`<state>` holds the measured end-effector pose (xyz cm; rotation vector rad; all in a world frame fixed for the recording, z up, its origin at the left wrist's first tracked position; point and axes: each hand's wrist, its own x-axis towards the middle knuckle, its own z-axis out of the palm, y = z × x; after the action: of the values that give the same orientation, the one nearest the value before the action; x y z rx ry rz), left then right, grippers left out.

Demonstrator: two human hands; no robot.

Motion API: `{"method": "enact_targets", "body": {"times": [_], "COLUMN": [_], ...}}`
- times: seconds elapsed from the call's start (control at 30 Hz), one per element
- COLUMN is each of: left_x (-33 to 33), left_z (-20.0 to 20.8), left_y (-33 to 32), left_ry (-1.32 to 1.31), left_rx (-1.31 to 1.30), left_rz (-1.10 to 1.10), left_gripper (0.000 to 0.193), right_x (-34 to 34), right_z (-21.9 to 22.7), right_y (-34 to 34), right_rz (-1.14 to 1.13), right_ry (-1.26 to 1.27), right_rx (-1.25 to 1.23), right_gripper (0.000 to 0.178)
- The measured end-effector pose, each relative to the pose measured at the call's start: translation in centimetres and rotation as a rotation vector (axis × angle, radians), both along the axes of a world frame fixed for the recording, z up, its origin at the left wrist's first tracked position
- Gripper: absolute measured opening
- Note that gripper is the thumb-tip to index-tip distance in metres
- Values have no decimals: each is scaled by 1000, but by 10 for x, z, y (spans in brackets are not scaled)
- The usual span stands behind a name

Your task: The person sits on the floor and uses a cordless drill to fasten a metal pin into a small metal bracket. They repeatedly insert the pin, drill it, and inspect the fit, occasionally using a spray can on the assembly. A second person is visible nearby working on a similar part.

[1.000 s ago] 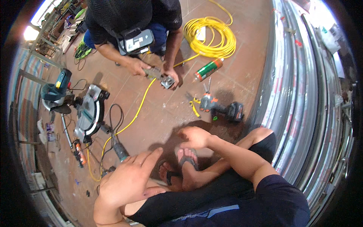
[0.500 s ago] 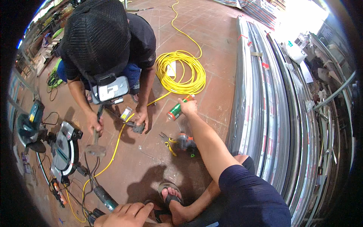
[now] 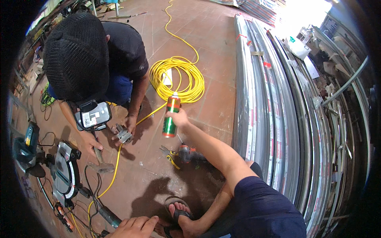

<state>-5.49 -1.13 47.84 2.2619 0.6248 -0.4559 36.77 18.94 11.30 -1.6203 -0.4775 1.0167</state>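
Red-brown tiled floor [image 3: 216,89], grey plastic-wrapped bars [image 3: 274,119] along right edge; right hand [image 3: 178,117] clasps green-and-orange cylindrical can [image 3: 170,129], presumably upright for nozzle-up handling; left hand [image 3: 137,228] lies slack, seemingly empty.

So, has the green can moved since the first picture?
Yes: the can rose off the floor into the right hand; its top now overlaps the yellow coil in view.

We list: 1 floor [image 3: 220,79], reddish-brown tile, pale joints, scuffed. 1 long bundle of grey profiles [image 3: 254,103], partly in shiny wrap, lying along the right side. 1 striped sheet [image 3: 260,12], far end. 1 glaring white patch [image 3: 305,14], upper right; we cannot tell whether window or doorway. 1 slanting pale pole [image 3: 349,81], far right, before dim clutter [image 3: 351,123] we cannot itemise.
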Motion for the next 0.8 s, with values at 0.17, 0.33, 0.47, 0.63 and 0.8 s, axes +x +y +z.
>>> {"method": "enact_targets", "body": {"times": [0.17, 0.33, 0.47, 0.63, 0.8], "left_x": [3, 14, 20, 21, 12], "left_z": [8, 7, 5, 4, -16], "left_y": [-26, -44, -52, -55, -50], "left_ry": [-15, -7, 79, 257, 219], "left_rx": [30, 35, 32, -20, 47], "left_rz": [-9, -9, 50, 167, 73], "left_gripper": [97, 94, 97, 99, 103], "right_x": [-43, -73, -116, -116, -106], "right_z": [68, 124, 133, 117, 108], "right_y": [-115, -227, -282, -278, -277], "right_rz": [324, 477, 462, 395, 311], "right_ry": [79, 626, 520, 331, 363], "right_rx": [409, 4, 291, 250, 264], "right_gripper": [49, 56, 66, 70, 69]}}
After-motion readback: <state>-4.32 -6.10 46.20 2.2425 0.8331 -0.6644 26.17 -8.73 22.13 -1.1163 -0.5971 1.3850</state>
